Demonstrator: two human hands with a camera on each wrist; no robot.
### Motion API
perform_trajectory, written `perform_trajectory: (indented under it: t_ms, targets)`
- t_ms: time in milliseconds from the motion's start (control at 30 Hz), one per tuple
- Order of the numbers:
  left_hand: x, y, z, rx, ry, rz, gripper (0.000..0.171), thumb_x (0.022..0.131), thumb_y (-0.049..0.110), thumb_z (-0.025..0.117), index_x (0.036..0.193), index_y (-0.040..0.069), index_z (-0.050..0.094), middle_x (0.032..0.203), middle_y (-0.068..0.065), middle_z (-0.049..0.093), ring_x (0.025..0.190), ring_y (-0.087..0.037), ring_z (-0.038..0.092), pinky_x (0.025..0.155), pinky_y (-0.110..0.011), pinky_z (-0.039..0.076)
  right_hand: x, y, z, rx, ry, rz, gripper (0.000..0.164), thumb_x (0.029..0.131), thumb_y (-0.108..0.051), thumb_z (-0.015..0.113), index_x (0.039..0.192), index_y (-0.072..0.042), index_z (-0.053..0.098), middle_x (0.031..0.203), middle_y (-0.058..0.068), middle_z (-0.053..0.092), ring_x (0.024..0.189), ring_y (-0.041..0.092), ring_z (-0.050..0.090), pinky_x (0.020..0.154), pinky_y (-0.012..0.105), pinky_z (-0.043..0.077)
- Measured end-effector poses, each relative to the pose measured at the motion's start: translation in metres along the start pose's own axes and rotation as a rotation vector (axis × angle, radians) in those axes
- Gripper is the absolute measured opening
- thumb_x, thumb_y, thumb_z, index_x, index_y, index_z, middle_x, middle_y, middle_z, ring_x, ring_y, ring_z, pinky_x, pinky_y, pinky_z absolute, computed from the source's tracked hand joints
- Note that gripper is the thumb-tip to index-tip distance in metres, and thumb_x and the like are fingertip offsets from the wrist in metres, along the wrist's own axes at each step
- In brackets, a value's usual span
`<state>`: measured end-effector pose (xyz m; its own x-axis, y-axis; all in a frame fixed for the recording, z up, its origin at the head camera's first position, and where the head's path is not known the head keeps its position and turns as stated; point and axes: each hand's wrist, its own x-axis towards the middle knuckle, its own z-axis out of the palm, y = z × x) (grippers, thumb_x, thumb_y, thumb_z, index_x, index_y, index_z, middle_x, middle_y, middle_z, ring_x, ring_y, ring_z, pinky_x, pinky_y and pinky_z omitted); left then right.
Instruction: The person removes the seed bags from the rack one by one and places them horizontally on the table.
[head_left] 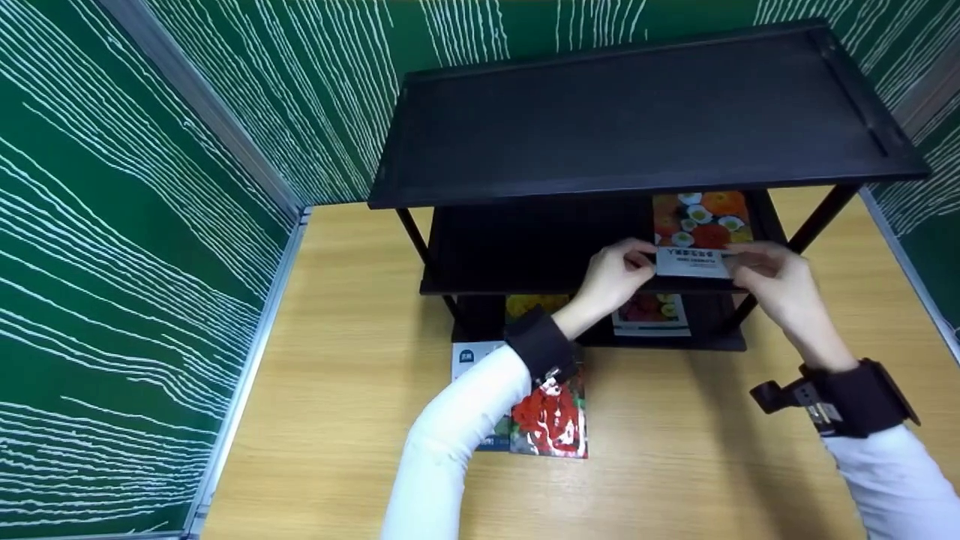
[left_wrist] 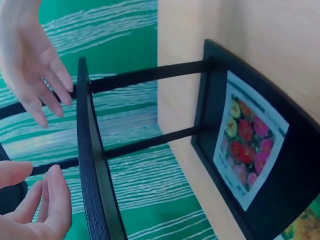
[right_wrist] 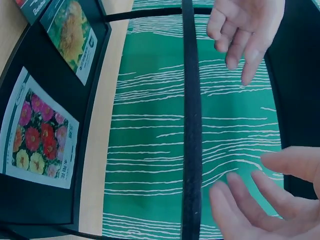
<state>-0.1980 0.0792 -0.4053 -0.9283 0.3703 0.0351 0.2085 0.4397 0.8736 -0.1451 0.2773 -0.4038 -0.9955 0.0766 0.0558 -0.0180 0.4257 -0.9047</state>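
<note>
A flower seed packet (head_left: 699,225) with orange and white blooms lies on the middle shelf (head_left: 540,240) of a black rack, towards its right end. My left hand (head_left: 613,277) is at the packet's left edge, thumb and fingertips close to its lower corner. Over the right edge sits my right hand (head_left: 772,274), its fingers overlapping the packet from above. Both wrist views show the left hand (left_wrist: 37,205) and the right hand (right_wrist: 270,200) with loosely bent fingers apart from the thumb and nothing between them. The packet itself is hidden in those views.
On the bottom shelf lie a zinnia packet (head_left: 651,313) and a yellow-flower packet (head_left: 536,304). A red-flower packet (head_left: 551,420) and a pale packet (head_left: 474,352) lie on the table before the rack, partly under my left arm. The rack's top board (head_left: 630,120) overhangs the hands.
</note>
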Motion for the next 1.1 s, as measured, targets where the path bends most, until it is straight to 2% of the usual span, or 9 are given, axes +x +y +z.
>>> perform_trajectory:
  t_ms: [133, 233, 400, 500, 600, 767, 900, 1033, 1100]
  targets:
    - [0.009, 0.002, 0.002, 0.014, -0.019, -0.015, 0.026, 0.085, 0.010, 0.057, 0.110, 0.008, 0.060, 0.087, -0.001, 0.062, 0.072, -0.005, 0.057, 0.058, -0.010, 0.042, 0.005, 0.002, -0.002, -0.043, 0.046, 0.001, 0.041, 0.089, -0.015, 0.046, 0.122, 0.008, 0.044, 0.087, -0.021, 0.052, 0.080, -0.009, 0.048, 0.068, 0.005, 0.038]
    - [0.016, 0.001, 0.005, -0.001, -0.019, -0.049, 0.026, 0.085, 0.010, 0.057, 0.111, 0.008, 0.059, 0.090, -0.002, 0.062, 0.077, -0.007, 0.058, 0.060, -0.010, 0.043, 0.009, 0.005, -0.003, -0.074, 0.044, 0.010, 0.044, 0.090, -0.017, 0.044, 0.126, 0.008, 0.040, 0.099, -0.005, 0.055, 0.086, -0.007, 0.046, 0.071, 0.008, 0.038]
    - [0.025, 0.001, 0.010, -0.036, -0.001, -0.145, 0.025, 0.084, 0.011, 0.059, 0.109, 0.009, 0.061, 0.097, -0.003, 0.061, 0.088, -0.010, 0.059, 0.066, -0.012, 0.045, 0.014, 0.008, -0.004, -0.125, 0.013, 0.034, 0.048, 0.091, -0.022, 0.041, 0.129, 0.007, 0.035, 0.125, 0.028, 0.040, 0.111, 0.026, 0.045, 0.090, 0.037, 0.038]
    - [0.028, 0.003, 0.013, -0.107, 0.000, -0.216, 0.028, 0.084, 0.012, 0.059, 0.112, 0.010, 0.060, 0.106, -0.004, 0.060, 0.095, -0.011, 0.057, 0.071, -0.014, 0.046, 0.017, 0.010, -0.004, -0.114, 0.004, 0.034, 0.049, 0.091, -0.021, 0.042, 0.130, 0.007, 0.034, 0.133, 0.030, 0.030, 0.119, 0.043, 0.031, 0.095, 0.055, 0.029]
    - [0.029, 0.007, 0.014, -0.200, 0.004, -0.274, 0.032, 0.084, 0.013, 0.059, 0.116, 0.010, 0.057, 0.114, -0.004, 0.057, 0.101, -0.012, 0.055, 0.075, -0.017, 0.046, 0.018, 0.010, -0.005, -0.128, 0.005, 0.039, 0.049, 0.091, -0.020, 0.042, 0.131, 0.006, 0.034, 0.135, 0.028, 0.026, 0.120, 0.046, 0.028, 0.093, 0.059, 0.028]
    - [0.029, 0.012, 0.017, -0.350, 0.027, -0.324, 0.037, 0.083, 0.007, 0.058, 0.120, 0.007, 0.054, 0.115, -0.008, 0.056, 0.097, -0.014, 0.056, 0.075, -0.020, 0.047, 0.020, 0.010, -0.006, -0.156, 0.025, 0.053, 0.049, 0.090, -0.020, 0.044, 0.131, 0.005, 0.035, 0.130, 0.030, 0.033, 0.116, 0.044, 0.035, 0.083, 0.037, 0.041]
    - [0.031, 0.010, 0.020, -0.487, 0.073, -0.352, 0.042, 0.079, -0.001, 0.059, 0.120, 0.002, 0.052, 0.111, -0.013, 0.057, 0.091, -0.016, 0.058, 0.073, -0.023, 0.050, 0.019, 0.010, -0.007, -0.132, 0.061, 0.081, 0.048, 0.089, -0.016, 0.045, 0.130, 0.006, 0.037, 0.125, 0.030, 0.040, 0.106, 0.028, 0.045, 0.068, 0.013, 0.038]
    - [0.036, 0.006, 0.023, -0.568, 0.132, -0.385, 0.049, 0.075, -0.006, 0.061, 0.122, -0.002, 0.048, 0.098, -0.013, 0.059, 0.084, -0.018, 0.060, 0.068, -0.024, 0.051, 0.020, 0.010, -0.007, -0.079, 0.091, 0.145, 0.050, 0.085, -0.010, 0.044, 0.131, 0.005, 0.036, 0.126, 0.030, 0.040, 0.094, 0.006, 0.047, 0.061, 0.008, 0.038]
    - [0.037, 0.003, 0.023, -0.570, 0.148, -0.391, 0.051, 0.074, -0.008, 0.062, 0.122, -0.003, 0.048, 0.089, -0.010, 0.060, 0.077, -0.017, 0.060, 0.064, -0.023, 0.051, 0.020, 0.010, -0.008, -0.022, 0.099, 0.176, 0.050, 0.085, -0.009, 0.047, 0.131, 0.006, 0.036, 0.122, 0.021, 0.048, 0.090, -0.001, 0.048, 0.062, 0.007, 0.040]
